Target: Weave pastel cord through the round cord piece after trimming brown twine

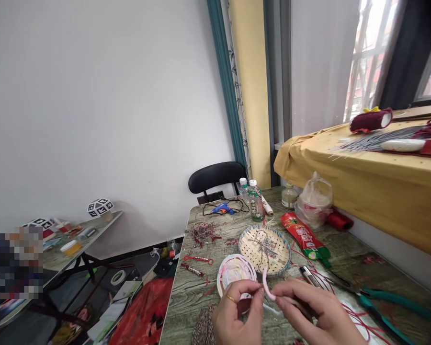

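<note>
My left hand [239, 309], with a ring on one finger, is low in the middle, thumb and forefinger pinched against a curved pale pink strip [266, 282]. The strip looks soft, though its exact kind is unclear. Its lower end sits between the closed fingertips of my right hand [316, 311], while the upper end curls up free. Just beyond the left hand lies a round pastel-coloured disc [235, 272]. A shallow woven basket [246, 249] behind it holds small beads and cord. Under the hands, a pale bluish strip [273, 310] shows in part.
Teal-handled pliers [384, 297], red cords and a utility knife [311, 277] lie right. Farther back are a red pouch [301, 232], bottles [255, 201] and a blue glue gun [221, 208]. Red braided pieces [197, 259] lie left. A yellow-draped ledge [362, 177] overhangs the right side.
</note>
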The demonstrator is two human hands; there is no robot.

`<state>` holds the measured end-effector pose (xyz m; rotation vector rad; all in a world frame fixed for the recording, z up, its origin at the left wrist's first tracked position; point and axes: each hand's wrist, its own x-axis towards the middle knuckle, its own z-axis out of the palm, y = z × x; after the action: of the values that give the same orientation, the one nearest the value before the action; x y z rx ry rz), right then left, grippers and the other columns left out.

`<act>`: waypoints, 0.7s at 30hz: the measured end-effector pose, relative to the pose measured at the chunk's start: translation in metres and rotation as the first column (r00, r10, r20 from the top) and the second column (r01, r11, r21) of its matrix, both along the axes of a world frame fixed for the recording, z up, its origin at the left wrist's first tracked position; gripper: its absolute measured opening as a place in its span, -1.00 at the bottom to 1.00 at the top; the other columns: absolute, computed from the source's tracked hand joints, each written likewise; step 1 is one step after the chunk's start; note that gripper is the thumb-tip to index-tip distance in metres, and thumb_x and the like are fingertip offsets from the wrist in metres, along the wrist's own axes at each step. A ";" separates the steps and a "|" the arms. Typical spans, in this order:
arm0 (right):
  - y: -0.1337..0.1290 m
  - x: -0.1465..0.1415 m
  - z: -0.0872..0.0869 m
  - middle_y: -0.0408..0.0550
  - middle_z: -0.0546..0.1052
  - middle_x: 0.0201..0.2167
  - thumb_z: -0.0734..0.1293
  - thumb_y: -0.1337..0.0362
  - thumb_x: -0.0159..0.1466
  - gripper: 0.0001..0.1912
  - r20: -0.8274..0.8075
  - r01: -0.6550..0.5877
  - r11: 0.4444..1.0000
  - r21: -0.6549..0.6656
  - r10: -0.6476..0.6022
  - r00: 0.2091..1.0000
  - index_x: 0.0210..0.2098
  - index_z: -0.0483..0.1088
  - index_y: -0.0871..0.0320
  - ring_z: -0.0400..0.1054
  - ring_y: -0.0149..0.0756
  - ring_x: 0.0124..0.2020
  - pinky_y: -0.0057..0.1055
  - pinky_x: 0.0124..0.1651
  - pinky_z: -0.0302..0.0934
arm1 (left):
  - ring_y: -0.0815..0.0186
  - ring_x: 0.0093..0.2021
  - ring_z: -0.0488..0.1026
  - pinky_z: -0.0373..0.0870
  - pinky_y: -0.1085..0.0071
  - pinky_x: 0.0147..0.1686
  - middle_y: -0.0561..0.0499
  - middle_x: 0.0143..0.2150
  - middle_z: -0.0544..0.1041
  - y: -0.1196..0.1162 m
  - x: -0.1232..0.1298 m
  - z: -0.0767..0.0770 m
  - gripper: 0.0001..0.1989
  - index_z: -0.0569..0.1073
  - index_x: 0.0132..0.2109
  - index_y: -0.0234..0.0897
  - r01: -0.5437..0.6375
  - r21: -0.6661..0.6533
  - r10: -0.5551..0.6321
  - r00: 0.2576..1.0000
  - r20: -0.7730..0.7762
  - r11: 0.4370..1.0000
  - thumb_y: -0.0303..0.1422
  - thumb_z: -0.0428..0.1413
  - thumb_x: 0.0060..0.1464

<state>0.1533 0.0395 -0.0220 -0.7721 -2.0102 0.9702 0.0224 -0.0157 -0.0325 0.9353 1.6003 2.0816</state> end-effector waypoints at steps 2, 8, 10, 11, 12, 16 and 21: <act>-0.002 -0.001 -0.001 -0.13 0.60 -0.44 0.22 0.25 0.33 -0.76 0.003 -0.004 0.999 -0.053 0.004 1.000 -0.29 0.54 0.07 0.46 -0.29 -0.45 -0.53 -0.40 0.31 | 0.38 -0.53 0.55 0.44 0.61 -0.47 0.07 -0.51 0.64 -0.001 0.001 -0.002 -0.87 0.64 -0.46 -0.14 -0.011 0.000 0.011 0.999 -0.038 1.000 -0.22 0.38 -0.11; -0.004 -0.005 -0.009 -0.15 0.48 -0.50 0.25 0.14 0.33 -0.75 -0.082 -0.043 0.964 -0.262 0.022 0.996 -0.35 0.50 0.09 0.30 -0.33 -0.50 -0.52 -0.47 0.19 | 0.36 -0.52 0.57 0.46 0.59 -0.46 0.04 -0.48 0.67 -0.001 0.004 -0.004 -0.69 0.59 -0.49 -0.16 0.066 0.055 -0.069 0.996 0.052 0.996 -0.03 0.35 -0.12; -0.002 -0.006 -0.012 -0.19 0.40 -0.54 0.33 0.06 0.30 -0.71 -0.161 -0.092 0.918 -0.385 0.031 0.986 -0.44 0.47 0.11 0.20 -0.39 -0.52 -0.54 -0.49 0.11 | 0.36 -0.52 0.55 0.44 0.58 -0.46 0.05 -0.51 0.65 0.000 0.003 -0.003 -0.70 0.60 -0.49 -0.16 0.092 0.069 -0.095 0.995 0.043 0.993 -0.04 0.35 -0.11; 0.000 -0.007 -0.014 -0.21 0.36 -0.55 0.37 0.02 0.27 -0.68 -0.203 -0.120 0.888 -0.444 0.031 0.979 -0.46 0.45 0.12 0.17 -0.40 -0.52 -0.55 -0.49 0.08 | 0.36 -0.51 0.54 0.43 0.58 -0.46 0.05 -0.51 0.64 0.001 0.003 -0.003 -0.72 0.60 -0.49 -0.16 0.103 0.080 -0.106 0.994 0.031 0.991 -0.05 0.36 -0.10; 0.001 -0.007 -0.015 -0.23 0.35 -0.55 0.40 -0.02 0.24 -0.67 -0.242 -0.149 0.859 -0.489 0.031 0.970 -0.45 0.44 0.12 0.16 -0.41 -0.51 -0.56 -0.47 0.08 | 0.35 -0.50 0.53 0.41 0.57 -0.46 0.05 -0.52 0.63 0.002 0.002 -0.003 -0.73 0.61 -0.49 -0.15 0.114 0.096 -0.117 0.993 0.019 0.989 -0.07 0.36 -0.09; 0.007 -0.011 -0.022 -0.23 0.39 -0.55 0.44 -0.14 0.14 -0.55 -0.305 -0.233 0.793 -0.562 0.063 0.950 -0.24 0.48 0.10 0.20 -0.40 -0.51 -0.53 -0.41 0.15 | 0.34 -0.47 0.44 0.32 0.53 -0.48 0.07 -0.53 0.52 0.005 -0.002 -0.005 -0.79 0.60 -0.51 -0.14 0.158 0.172 -0.156 0.987 -0.029 0.972 -0.16 0.38 -0.09; 0.007 -0.019 -0.035 -0.23 0.34 -0.69 0.50 -0.20 -0.03 -0.49 -0.275 -0.288 0.719 -0.633 0.139 0.951 -0.51 0.47 0.16 0.12 -0.47 -0.65 -0.50 -0.50 0.14 | 0.36 -0.49 0.36 0.24 0.49 -0.50 0.03 -0.49 0.45 0.002 -0.009 -0.012 -0.78 0.68 -0.47 -0.11 0.282 0.062 -0.276 0.957 -0.096 0.957 -0.10 0.36 -0.08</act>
<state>0.1340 0.0461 -0.0573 -0.7586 -1.5680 1.8935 0.0135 -0.0139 -0.0449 1.2159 1.3454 1.9389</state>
